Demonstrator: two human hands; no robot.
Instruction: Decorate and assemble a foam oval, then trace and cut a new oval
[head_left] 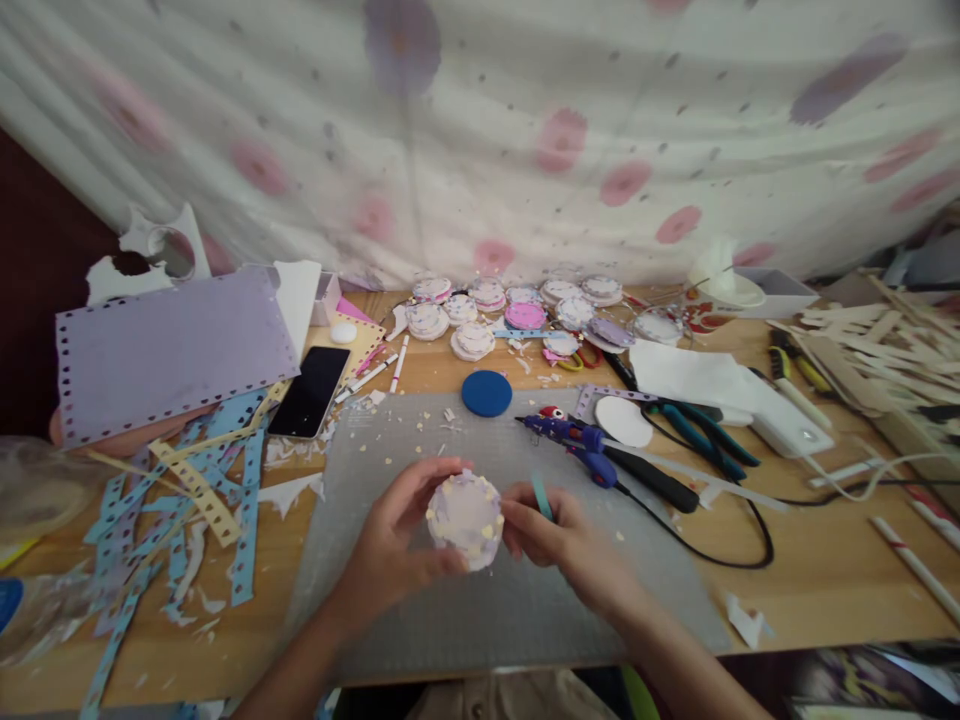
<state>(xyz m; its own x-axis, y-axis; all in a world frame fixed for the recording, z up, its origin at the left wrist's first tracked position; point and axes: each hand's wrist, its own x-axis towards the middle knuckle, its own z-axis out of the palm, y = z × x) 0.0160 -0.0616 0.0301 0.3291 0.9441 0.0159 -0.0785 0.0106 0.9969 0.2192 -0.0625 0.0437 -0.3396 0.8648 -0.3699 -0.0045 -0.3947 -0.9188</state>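
Above the grey cutting mat (pixel 390 620), my left hand (pixel 401 540) grips a round lavender disc (pixel 463 522) with small cream pieces around its edge. My right hand (pixel 551 530) is closed at the disc's right edge, with a thin teal tool (pixel 541 497) between its fingers; the tool's lower end is hidden. Beyond the hands lie a blue round lid (pixel 487 393), a blue glue gun (pixel 574 437) and a white paper disc (pixel 624 421).
Several decorated discs (pixel 474 340) stand along the back by the curtain (pixel 465 150). A phone (pixel 311 392), lavender sheet (pixel 172 350) and punched strips (pixel 246 520) lie left. Teal-handled pliers (pixel 705 435), a black cable (pixel 705 555) and wooden sticks (pixel 885 345) are right.
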